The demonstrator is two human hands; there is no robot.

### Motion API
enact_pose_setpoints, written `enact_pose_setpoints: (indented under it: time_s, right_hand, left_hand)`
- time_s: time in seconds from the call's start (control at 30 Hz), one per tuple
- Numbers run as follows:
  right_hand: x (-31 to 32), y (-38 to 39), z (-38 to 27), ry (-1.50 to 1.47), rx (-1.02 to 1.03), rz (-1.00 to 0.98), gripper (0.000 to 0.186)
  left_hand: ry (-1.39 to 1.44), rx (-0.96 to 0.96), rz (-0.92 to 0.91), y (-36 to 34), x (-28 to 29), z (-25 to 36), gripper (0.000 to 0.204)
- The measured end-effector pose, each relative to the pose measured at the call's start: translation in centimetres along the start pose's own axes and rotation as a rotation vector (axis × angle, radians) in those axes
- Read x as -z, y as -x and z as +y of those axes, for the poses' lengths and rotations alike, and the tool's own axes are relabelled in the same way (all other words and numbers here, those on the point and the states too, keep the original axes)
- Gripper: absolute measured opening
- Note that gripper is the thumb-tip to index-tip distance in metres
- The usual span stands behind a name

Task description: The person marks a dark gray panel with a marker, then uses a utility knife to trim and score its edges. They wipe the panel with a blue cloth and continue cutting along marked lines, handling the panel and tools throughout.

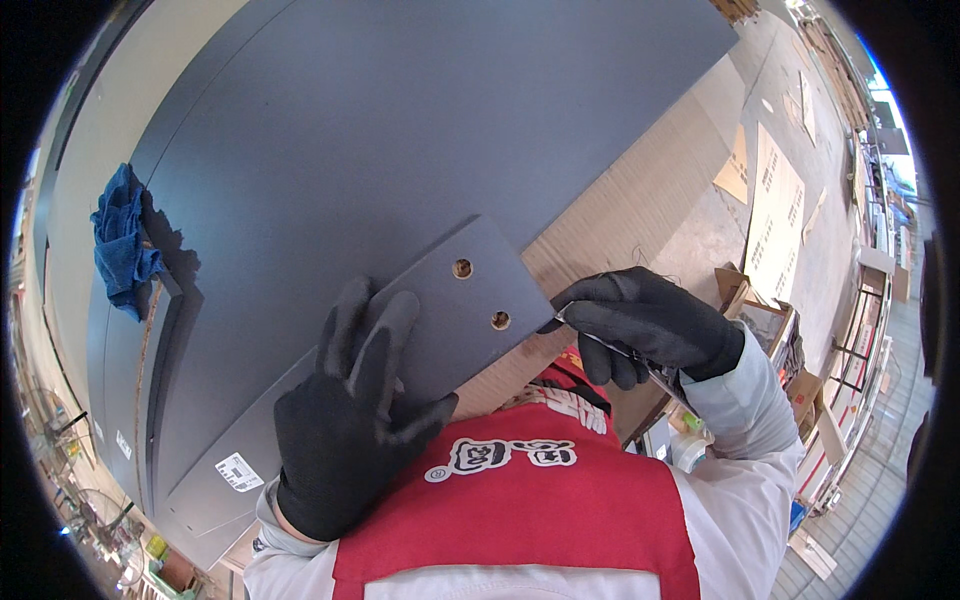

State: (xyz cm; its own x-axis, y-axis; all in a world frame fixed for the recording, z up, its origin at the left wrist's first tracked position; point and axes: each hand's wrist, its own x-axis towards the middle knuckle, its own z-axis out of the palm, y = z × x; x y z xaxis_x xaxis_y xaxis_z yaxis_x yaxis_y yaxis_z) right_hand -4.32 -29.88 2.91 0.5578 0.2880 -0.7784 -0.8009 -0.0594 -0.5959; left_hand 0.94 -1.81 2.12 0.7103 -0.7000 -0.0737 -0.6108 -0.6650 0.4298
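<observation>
fingers spread apart, my left hand (350, 420) seems to steady the narrow grey panel (455, 322), while my right hand (650, 325) clamps a slim tool (660, 378) near its corner.

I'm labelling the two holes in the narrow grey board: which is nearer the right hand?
The lower hole, nearer the red apron; the upper hole sits up and left, farther from the right hand.
</observation>
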Motion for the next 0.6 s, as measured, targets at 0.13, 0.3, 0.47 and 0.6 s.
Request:
enact_pose_setpoints:
  time_s: [0.13, 0.3, 0.47, 0.6]
  right_hand:
    - [0.2, -0.1, -0.2, -0.005, 0.004, -0.026, 0.028]
    - [0.5, -0.1, -0.4, -0.004, 0.029, -0.063, 0.029]
    - [0.8, -0.1, -0.4, 0.043, 0.005, -0.08, 0.031]
    - [1.2, -0.3, 0.0, -0.038, -0.016, -0.153, 0.03]
  left_hand:
    - [0.013, 0.021, 0.0, -0.1, 0.2, 0.3, 0.082]
    - [-0.017, -0.011, 0.027, -0.1, 0.0, 0.1, 0.082]
    - [0.028, 0.077, -0.014, -0.1, 0.2, 0.6, 0.083]
    - [0.057, 0.122, -0.05, -0.4, 0.6, 0.8, 0.082]
